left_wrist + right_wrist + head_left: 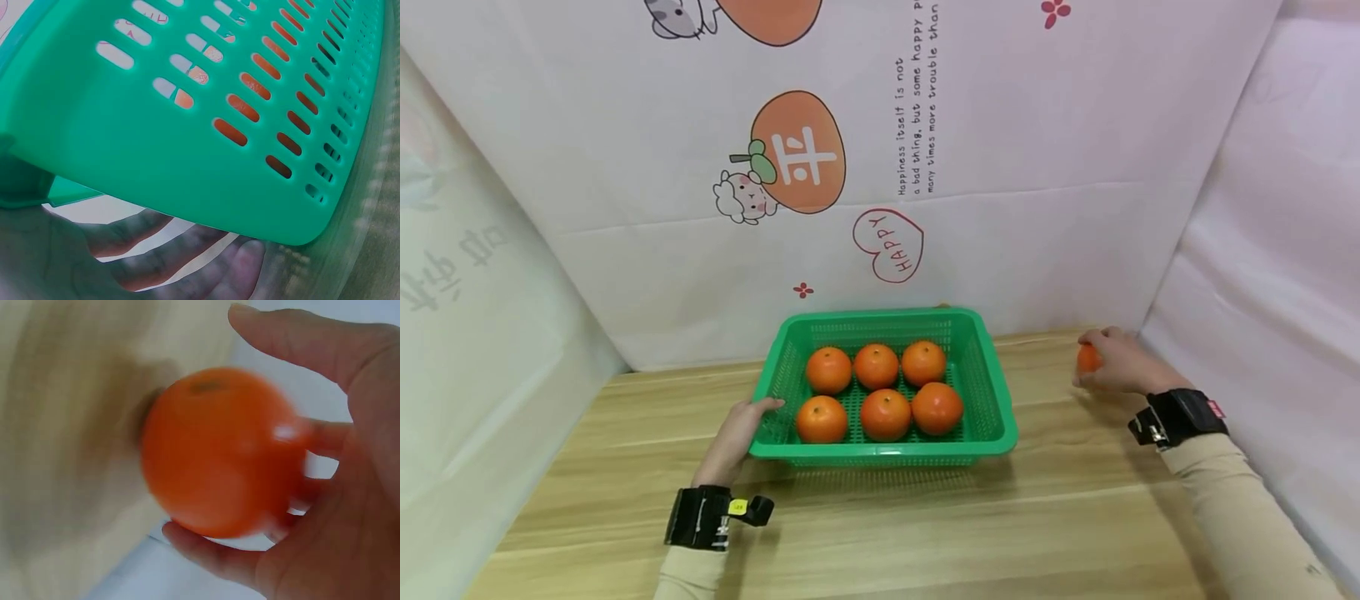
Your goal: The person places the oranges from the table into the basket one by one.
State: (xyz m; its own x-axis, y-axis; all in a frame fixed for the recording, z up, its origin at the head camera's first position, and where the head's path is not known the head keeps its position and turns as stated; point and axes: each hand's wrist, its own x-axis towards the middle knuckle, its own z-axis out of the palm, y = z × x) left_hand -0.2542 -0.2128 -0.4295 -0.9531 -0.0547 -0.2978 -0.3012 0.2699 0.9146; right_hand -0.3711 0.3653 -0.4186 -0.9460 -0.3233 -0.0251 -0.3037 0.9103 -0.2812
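A green plastic basket [887,450] stands on the table with several oranges [885,414] in two rows inside. My left hand [735,440] grips its left rim, thumb over the edge; in the left wrist view the fingers [169,250] lie outside the slotted wall [187,150]. Far to the right of the basket, my right hand [1123,362] holds a single orange [1087,358] low over the table. From the right wrist, that orange [215,456] looks blurred, with fingers curled behind and under it and the thumb [294,337] standing off its surface.
The wood-grain table [880,533] reaches back to a white printed cloth [1000,267] hanging just behind the basket. Another white cloth [1262,317] hangs close beside my right hand, and one more [490,333] hangs at the left.
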